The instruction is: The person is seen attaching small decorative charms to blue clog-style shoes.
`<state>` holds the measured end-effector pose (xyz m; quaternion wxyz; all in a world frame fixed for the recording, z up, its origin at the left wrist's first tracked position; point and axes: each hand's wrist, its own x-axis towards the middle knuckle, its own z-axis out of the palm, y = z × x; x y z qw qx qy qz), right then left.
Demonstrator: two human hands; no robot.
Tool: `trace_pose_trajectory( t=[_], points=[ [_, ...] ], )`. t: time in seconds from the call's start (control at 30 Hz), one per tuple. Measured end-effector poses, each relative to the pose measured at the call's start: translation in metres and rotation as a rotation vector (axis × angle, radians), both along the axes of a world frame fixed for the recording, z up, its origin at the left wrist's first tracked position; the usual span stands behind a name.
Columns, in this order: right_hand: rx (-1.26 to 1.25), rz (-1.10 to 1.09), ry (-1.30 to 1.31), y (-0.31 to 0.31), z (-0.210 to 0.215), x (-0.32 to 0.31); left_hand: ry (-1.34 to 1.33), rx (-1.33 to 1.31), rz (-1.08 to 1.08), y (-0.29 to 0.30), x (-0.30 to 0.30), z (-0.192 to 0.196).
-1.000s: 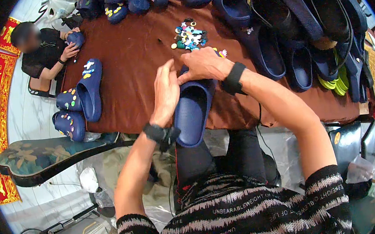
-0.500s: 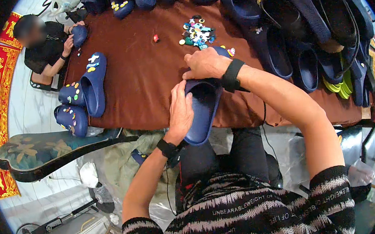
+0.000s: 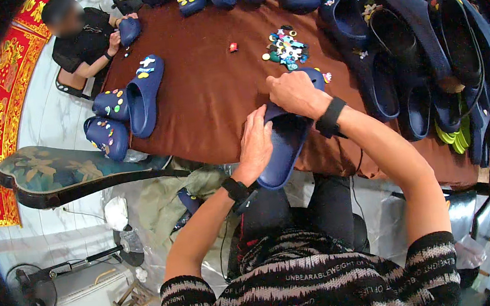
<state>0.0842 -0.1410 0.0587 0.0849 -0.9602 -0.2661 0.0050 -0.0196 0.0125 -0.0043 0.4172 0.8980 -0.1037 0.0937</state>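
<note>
A dark blue clog [image 3: 283,152] lies at the table's near edge, heel toward me and toe pointing away. My left hand [image 3: 255,142] holds its left side, with the fingers along the rim and the thumb at the opening. Over the toe part, my right hand [image 3: 296,94] is closed, its fingers bent against the clog's upper; whatever they pinch is hidden. A pink-and-white charm [image 3: 327,78] shows on the toe beyond the right hand. Just past the clog lies a pile of small colourful charms [image 3: 287,49].
A single red charm [image 3: 233,47] lies on the brown cloth [image 3: 191,87]. Decorated clogs [image 3: 147,97] stand at the left; many more crowd the right side [image 3: 387,33] and far edge. At the far left, another person [image 3: 84,47] holds a blue clog. A padded bench [image 3: 75,169] is nearer.
The whole view has shifted, so the table and its things sit farther right in the picture. Both hands stay at the same clog, with little visible change in their hold.
</note>
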Motion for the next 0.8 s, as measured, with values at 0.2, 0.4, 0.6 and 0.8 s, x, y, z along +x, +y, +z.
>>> trace_pose_trajectory(
  t=[0.2, 0.4, 0.6, 0.8],
  points=[
    [0.221, 0.209, -0.090, -0.024, -0.004, -0.003, -0.003, 0.004, 0.002, -0.002, 0.000, 0.003],
    [0.225, 0.128, -0.068, -0.021, -0.002, -0.004, -0.008, 0.005, 0.008, -0.001, -0.002, 0.003],
    [0.166, 0.186, -0.056, -0.019, -0.006, 0.005, 0.041, -0.001, 0.010, -0.003, -0.003, 0.006],
    [0.298, 0.199, -0.012, -0.038, -0.013, -0.001, -0.004, 0.073, -0.018, -0.004, -0.001, 0.005]
  ],
)
